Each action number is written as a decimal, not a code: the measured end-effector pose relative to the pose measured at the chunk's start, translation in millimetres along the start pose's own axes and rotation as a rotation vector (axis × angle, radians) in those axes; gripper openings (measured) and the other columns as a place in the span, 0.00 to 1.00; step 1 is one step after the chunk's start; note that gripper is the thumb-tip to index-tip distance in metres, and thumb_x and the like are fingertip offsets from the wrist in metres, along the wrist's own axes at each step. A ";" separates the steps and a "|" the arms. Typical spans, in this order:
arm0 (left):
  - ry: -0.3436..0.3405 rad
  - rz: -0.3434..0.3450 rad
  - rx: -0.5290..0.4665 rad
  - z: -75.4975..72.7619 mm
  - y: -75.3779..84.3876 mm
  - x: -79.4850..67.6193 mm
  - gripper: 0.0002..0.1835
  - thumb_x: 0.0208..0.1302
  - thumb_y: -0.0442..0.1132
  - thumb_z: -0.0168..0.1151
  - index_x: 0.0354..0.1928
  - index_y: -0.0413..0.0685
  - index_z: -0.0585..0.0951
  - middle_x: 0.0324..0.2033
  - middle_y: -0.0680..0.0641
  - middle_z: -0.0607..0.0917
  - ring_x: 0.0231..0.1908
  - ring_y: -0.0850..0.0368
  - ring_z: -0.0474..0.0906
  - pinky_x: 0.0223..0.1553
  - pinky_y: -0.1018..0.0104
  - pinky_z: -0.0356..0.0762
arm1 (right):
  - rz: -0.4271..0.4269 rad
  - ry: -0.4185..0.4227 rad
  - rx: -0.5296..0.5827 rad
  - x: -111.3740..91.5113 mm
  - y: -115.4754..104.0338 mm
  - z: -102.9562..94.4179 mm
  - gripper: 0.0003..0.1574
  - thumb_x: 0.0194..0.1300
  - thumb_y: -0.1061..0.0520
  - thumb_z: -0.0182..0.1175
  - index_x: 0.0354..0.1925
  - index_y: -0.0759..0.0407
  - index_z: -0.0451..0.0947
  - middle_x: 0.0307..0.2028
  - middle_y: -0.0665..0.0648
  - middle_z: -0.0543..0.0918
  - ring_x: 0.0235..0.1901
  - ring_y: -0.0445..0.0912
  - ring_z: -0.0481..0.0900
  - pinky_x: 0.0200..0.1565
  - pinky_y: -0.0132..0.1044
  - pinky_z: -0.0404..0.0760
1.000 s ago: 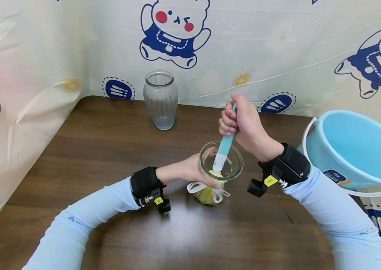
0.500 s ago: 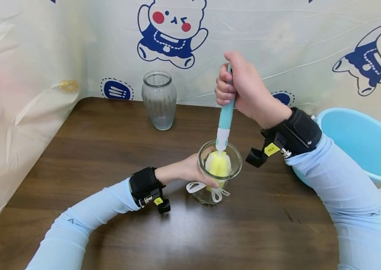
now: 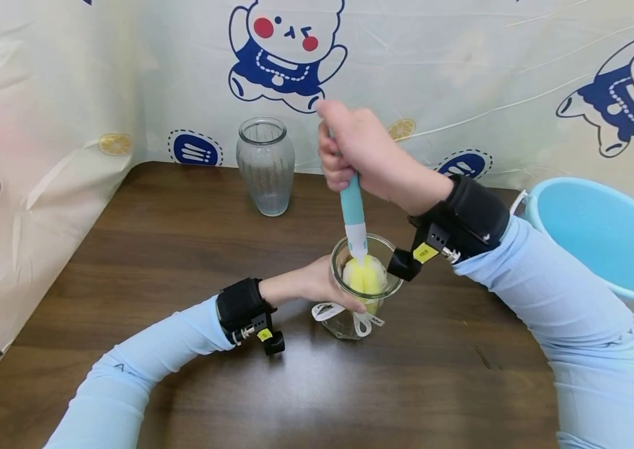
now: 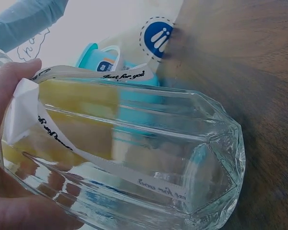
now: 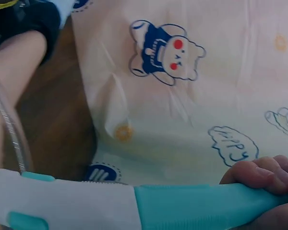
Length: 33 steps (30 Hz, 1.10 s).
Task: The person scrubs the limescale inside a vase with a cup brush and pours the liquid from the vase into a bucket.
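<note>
My left hand point(image 3: 317, 282) grips a clear glass vase point(image 3: 345, 329) around its neck, thumb in front. A white printed ribbon point(image 3: 362, 323) is tied there; the left wrist view shows its loose ends along the faceted glass point(image 4: 182, 115). In my right fist point(image 3: 359, 153) is the teal handle of a sponge bottle brush point(image 3: 352, 202), thumb at the top end. The handle leans left above the vase mouth. Its yellow-and-white sponge head point(image 3: 364, 275) sits inside the vase's upper part. In the right wrist view, the handle point(image 5: 182, 206) crosses the lower edge.
A second ribbed glass vase point(image 3: 266, 168) stands upright at the back of the brown wooden table point(image 3: 193, 237). To the right is a light blue bucket point(image 3: 603, 237), partly behind my right forearm. A printed curtain point(image 3: 182, 62) hangs behind and beside the table.
My right hand first rose, drawing the sponge from deep in the vase up to its mouth. Since then it has shifted left and slightly down, tilting the handle. The left hand stays put.
</note>
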<state>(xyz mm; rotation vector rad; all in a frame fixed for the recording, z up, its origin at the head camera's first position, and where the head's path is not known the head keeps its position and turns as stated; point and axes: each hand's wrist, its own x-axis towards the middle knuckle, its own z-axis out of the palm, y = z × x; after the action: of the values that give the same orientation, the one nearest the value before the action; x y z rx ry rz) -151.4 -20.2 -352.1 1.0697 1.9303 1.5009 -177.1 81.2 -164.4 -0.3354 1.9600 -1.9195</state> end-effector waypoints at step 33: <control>-0.011 -0.026 0.003 -0.2 2.6 1.2 0.39 0.39 0.29 0.73 0.56 0.37 0.65 0.47 0.43 0.76 0.44 0.61 0.71 0.51 0.68 0.68 | -0.336 -0.118 -0.253 -40.4 27.8 -1.2 0.36 0.69 0.43 0.43 0.10 0.62 0.56 0.09 0.61 0.59 0.09 0.55 0.58 0.15 0.44 0.63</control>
<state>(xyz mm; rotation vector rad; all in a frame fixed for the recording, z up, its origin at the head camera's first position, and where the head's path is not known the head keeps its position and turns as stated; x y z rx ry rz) -151.5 -19.0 -349.5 1.0476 1.9327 1.4757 -138.7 100.6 -188.1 -0.8767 2.1778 -1.7874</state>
